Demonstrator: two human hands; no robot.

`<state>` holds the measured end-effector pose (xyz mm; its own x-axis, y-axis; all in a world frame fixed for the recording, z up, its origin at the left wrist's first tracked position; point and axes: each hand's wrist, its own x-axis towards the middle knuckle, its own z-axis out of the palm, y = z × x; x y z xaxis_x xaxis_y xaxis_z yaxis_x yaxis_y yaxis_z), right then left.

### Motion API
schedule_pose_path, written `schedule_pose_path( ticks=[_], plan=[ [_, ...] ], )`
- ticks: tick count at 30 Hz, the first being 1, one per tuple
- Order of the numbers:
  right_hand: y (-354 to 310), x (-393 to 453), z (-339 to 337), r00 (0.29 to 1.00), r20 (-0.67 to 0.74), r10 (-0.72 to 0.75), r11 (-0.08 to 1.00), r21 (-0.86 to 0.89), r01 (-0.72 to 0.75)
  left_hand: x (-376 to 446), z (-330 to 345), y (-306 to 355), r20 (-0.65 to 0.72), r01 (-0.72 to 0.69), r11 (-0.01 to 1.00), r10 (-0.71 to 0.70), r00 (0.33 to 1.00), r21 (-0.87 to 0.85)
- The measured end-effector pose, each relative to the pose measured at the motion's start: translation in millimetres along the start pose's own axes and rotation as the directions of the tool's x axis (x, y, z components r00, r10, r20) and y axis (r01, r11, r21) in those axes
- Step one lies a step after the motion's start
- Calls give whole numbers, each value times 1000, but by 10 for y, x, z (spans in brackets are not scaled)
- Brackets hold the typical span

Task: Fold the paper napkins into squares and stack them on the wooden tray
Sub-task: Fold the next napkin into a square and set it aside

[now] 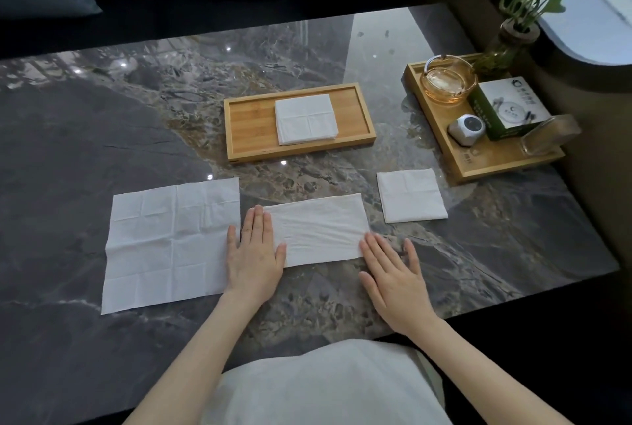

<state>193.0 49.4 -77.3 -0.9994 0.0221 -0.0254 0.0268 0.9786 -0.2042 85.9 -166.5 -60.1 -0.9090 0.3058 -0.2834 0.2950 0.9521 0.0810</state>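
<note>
Dark grey marble (102,137), polished and veined with brown, forms the tabletop, with dark cushions behind it at 12 o'clock.

Near the centre sits a flat rectangular bamboo tray (249,130) with a low rim. On it lies a square folded napkin (305,119), white and soft, with faint crease lines.

At 3 o'clock from the tray, a second tray (485,157) holds an amber glass ashtray (448,82), a green and white box (509,108), a small rounded grey cube (466,130), a clear stand (547,134) and a glass vase with a leafy plant (513,48).

Just in front of that tray lies another folded square (410,195) of tissue, flat on the marble.

At 7 o'clock from the bamboo tray, a fully open sheet (171,243) lies spread, crossed by a grid of old fold lines, slightly crinkled.

Between the open sheet and the folded square lies a half-folded strip (318,229), a long rectangle with fine wrinkles.

The left hand (254,253) lies flat, fingers stretched and together, palm down on the strip's left end; the little finger reaches the open sheet's edge.

The right hand (393,277) is also flat and spread, gripping nothing. Its fingertips (371,241) touch the strip's near right corner, while the palm rests on bare marble at 5 o'clock from the strip.

A pale garment (325,383) covers the person's lap at 6 o'clock.
</note>
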Motion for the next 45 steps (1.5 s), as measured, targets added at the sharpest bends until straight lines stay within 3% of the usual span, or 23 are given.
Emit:
schedule_pose_path(
  ticks=[3,7,11,14,21,25,30,33,36,39,45],
  plan=[
    [-67,102,-8,985,-168,47,996,79,-34,76,-160,113,4,23,998,-23,1000,51],
    [-111,237,-101,935,-312,171,966,239,-97,275,-307,354,-243,-128,989,105,964,-80],
    [-137,265,-158,931,-265,252,944,280,-176,531,-406,677,-266,-327,912,261,928,-248],
    [-146,250,-145,926,-202,319,927,268,-261,738,-388,836,-254,-422,880,366,895,-218],
    [-226,233,-104,901,-164,402,903,236,-360,1000,-329,943,-193,-411,889,376,906,-201],
    [-247,266,-118,889,-137,436,862,348,-369,998,-319,946,-183,-408,881,372,910,-240],
    [-212,380,-260,803,124,583,636,546,-545,959,-358,864,-81,-245,834,236,968,-495],
    [-120,510,-409,772,279,571,376,747,-548,897,-481,759,-46,-133,731,137,989,-670],
    [-81,687,-598,759,354,546,131,859,-495,806,-668,660,-83,-118,608,86,993,-785],
    [-60,863,-848,799,328,504,74,905,-418,722,-893,549,-118,-150,522,94,989,-840],
    [-109,1043,-1391,926,124,356,115,978,-175,487,-1351,354,-270,-283,279,84,959,-918]
  ],
)
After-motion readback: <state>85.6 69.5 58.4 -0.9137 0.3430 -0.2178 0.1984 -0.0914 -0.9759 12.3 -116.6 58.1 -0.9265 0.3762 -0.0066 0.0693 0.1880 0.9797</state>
